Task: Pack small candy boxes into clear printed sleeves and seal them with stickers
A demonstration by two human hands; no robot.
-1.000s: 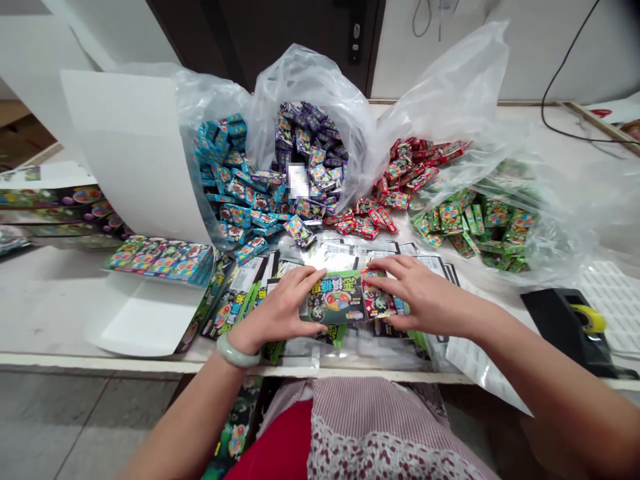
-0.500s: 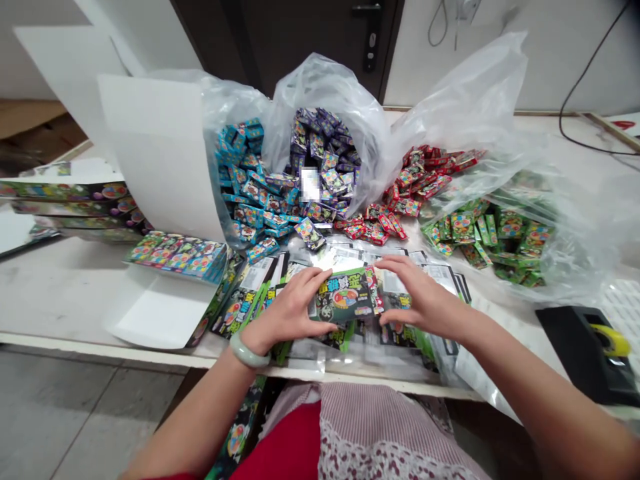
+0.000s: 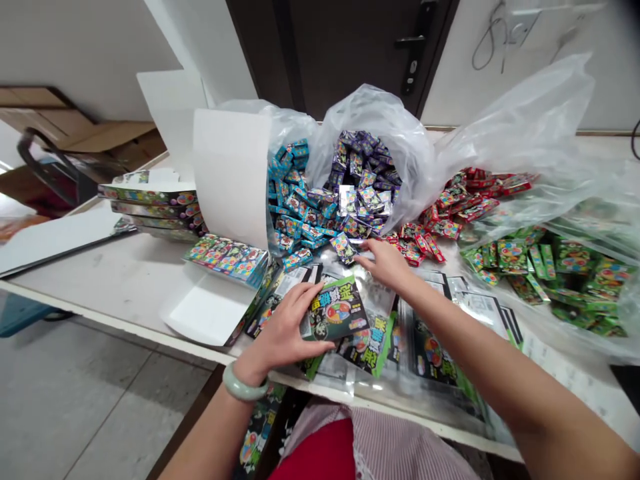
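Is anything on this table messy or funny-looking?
Yes. A small purple-printed cardboard box lies tilted by itself beside the right hand's fingers. It looks odd because it has slid out of the purple heap in the clear plastic bag and sits apart from it.

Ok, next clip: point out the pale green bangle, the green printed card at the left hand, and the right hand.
pale green bangle (image 3: pixel 245 385), head view, on the band at the left wrist.
green printed card (image 3: pixel 339 308), head view, on the middle of its printed face.
right hand (image 3: pixel 385 263), head view, on the back of the hand.
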